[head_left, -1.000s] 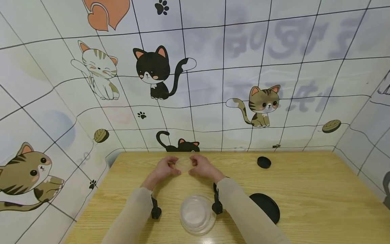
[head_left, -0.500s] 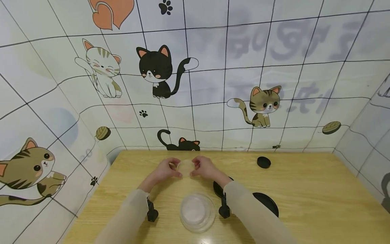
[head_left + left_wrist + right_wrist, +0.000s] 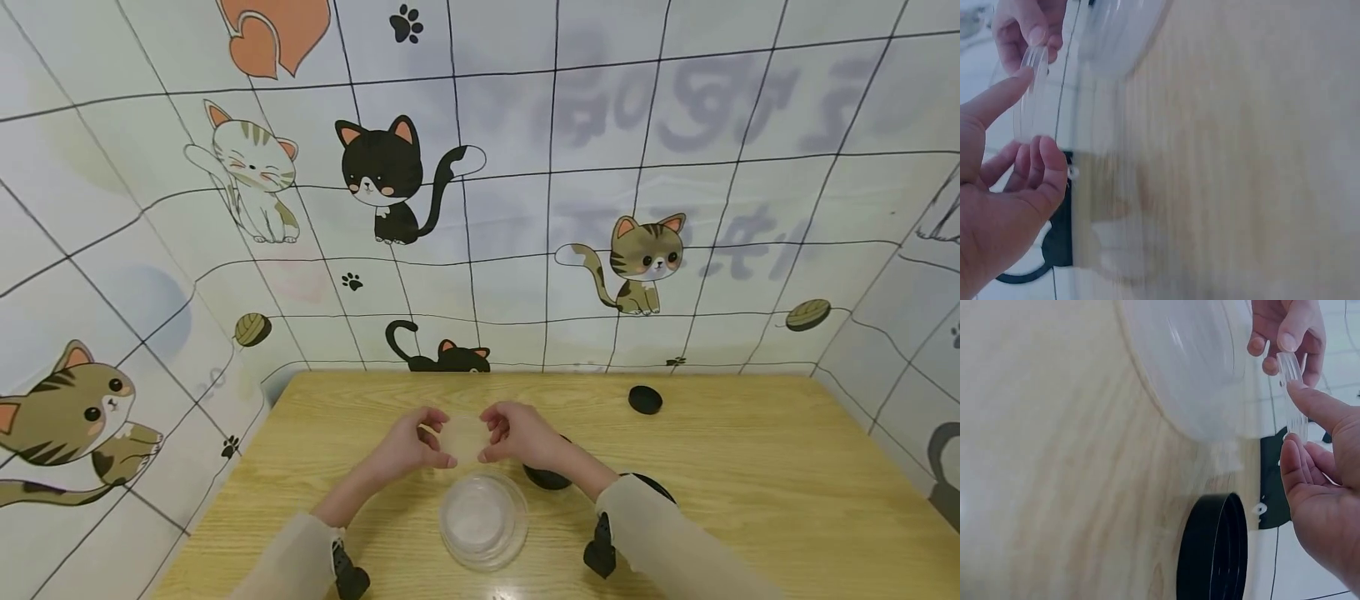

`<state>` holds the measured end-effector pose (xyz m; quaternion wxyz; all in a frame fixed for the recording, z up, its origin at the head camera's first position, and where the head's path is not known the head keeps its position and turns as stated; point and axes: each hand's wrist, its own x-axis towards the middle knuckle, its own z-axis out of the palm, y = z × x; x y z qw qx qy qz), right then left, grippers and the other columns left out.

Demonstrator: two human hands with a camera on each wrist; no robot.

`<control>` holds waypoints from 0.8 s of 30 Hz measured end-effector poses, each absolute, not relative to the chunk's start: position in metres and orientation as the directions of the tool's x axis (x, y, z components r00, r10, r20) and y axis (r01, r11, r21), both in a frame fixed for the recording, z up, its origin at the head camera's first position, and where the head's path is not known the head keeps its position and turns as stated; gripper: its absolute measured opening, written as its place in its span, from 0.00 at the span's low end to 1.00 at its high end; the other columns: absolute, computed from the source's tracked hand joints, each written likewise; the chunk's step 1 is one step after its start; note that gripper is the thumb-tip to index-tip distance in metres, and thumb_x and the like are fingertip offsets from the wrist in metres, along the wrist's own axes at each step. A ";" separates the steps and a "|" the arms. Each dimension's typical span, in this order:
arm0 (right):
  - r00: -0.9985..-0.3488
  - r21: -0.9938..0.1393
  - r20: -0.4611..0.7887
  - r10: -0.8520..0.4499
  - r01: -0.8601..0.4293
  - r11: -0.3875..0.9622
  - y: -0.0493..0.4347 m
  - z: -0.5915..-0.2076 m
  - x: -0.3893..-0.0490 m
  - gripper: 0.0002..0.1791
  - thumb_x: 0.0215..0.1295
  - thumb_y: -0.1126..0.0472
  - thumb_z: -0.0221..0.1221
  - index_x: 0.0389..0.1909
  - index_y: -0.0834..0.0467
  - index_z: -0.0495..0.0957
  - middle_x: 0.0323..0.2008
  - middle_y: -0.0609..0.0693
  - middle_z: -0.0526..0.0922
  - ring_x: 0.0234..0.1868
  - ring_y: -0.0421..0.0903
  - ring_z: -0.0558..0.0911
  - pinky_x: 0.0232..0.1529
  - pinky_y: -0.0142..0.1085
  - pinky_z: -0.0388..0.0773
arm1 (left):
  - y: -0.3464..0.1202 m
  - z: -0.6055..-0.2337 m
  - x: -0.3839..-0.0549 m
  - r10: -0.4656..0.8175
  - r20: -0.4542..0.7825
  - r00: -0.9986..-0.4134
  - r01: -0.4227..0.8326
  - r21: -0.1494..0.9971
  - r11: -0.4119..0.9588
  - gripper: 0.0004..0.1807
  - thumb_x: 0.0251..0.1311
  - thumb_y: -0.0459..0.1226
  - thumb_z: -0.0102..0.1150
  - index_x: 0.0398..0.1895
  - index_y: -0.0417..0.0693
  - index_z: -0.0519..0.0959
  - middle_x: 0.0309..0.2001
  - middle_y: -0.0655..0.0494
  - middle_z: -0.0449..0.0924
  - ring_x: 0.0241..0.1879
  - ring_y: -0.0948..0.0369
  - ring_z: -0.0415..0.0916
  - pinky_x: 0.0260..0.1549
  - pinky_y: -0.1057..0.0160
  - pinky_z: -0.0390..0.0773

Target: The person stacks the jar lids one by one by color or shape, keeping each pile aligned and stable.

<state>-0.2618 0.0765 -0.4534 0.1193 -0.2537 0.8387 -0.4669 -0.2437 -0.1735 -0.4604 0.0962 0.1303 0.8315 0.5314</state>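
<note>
Both hands hold a small, round, clear plastic piece [image 3: 463, 438] with a shallow ridged side, up off the table. My left hand [image 3: 414, 442] pinches its left edge between thumb and fingers; my right hand [image 3: 525, 437] pinches the right edge. In the right wrist view the clear piece [image 3: 1293, 400] shows edge-on, with thumbs on its near side. Just in front of the hands, on the wooden table, sits a stack of round clear plastic containers [image 3: 483, 521], one inside another. A black round lid [image 3: 1210, 550] lies beside it, partly behind the right hand in the head view.
A small black lid [image 3: 645, 400] lies at the back right of the wooden table [image 3: 750, 483]. Another black disc [image 3: 651, 485] is mostly hidden by the right sleeve. A wall covering [image 3: 517, 208] with cartoon cats stands behind the table.
Both hands have come back toward the body with the clear piece, from near the table's far edge to just beyond the container stack. The black lid near the right wrist now shows more.
</note>
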 end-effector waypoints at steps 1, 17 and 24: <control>-0.836 -0.847 0.039 -0.547 -0.318 0.425 0.078 -0.452 -0.257 0.32 0.57 0.63 0.76 0.59 0.69 0.76 0.43 0.57 0.80 0.39 0.44 0.78 0.42 0.38 0.78 | -0.172 -0.459 -0.237 0.319 -0.022 -0.947 0.112 0.912 0.396 0.35 0.46 0.30 0.81 0.57 0.33 0.74 0.49 0.41 0.73 0.38 0.56 0.74 0.31 0.65 0.77; -0.775 -0.871 0.073 -0.628 -0.356 0.338 0.095 -0.457 -0.202 0.28 0.52 0.65 0.77 0.53 0.67 0.79 0.34 0.48 0.79 0.34 0.43 0.79 0.38 0.31 0.77 | -0.164 -0.466 -0.171 0.403 0.041 -0.914 0.219 0.887 0.406 0.36 0.45 0.32 0.83 0.58 0.36 0.75 0.48 0.48 0.72 0.35 0.59 0.70 0.29 0.68 0.73; -0.776 -0.873 0.068 -0.627 -0.351 0.338 0.096 -0.464 -0.195 0.27 0.53 0.65 0.78 0.53 0.66 0.79 0.35 0.48 0.79 0.34 0.41 0.79 0.37 0.30 0.78 | -0.160 -0.469 -0.163 0.410 0.066 -0.910 0.257 0.864 0.433 0.37 0.42 0.32 0.84 0.57 0.36 0.75 0.47 0.47 0.72 0.35 0.59 0.70 0.31 0.69 0.73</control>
